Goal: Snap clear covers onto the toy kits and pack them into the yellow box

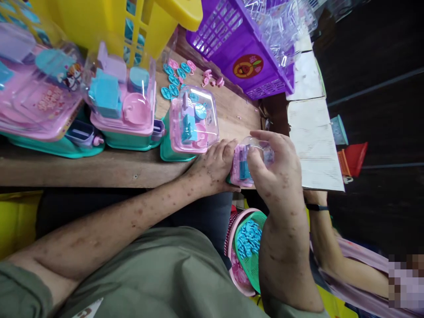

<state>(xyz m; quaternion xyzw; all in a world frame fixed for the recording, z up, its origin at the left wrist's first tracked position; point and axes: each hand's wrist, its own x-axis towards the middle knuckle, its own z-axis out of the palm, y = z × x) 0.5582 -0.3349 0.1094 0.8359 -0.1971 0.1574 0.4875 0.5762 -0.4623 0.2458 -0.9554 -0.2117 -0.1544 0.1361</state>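
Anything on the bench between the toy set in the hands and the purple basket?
Head view: mostly bare wood between the toy set and the purple basket; only a few small pink pieces lie near the basket.

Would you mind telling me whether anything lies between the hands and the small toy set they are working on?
Nothing visible does: the left hand and the right hand both already grip the small toy set under its clear dome lid, at the edge of the wooden table.

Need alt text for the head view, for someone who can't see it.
Both hands, left and right, grip a small pink toy set under a clear lid at the wooden table's edge. Three finished sets stand alongside.
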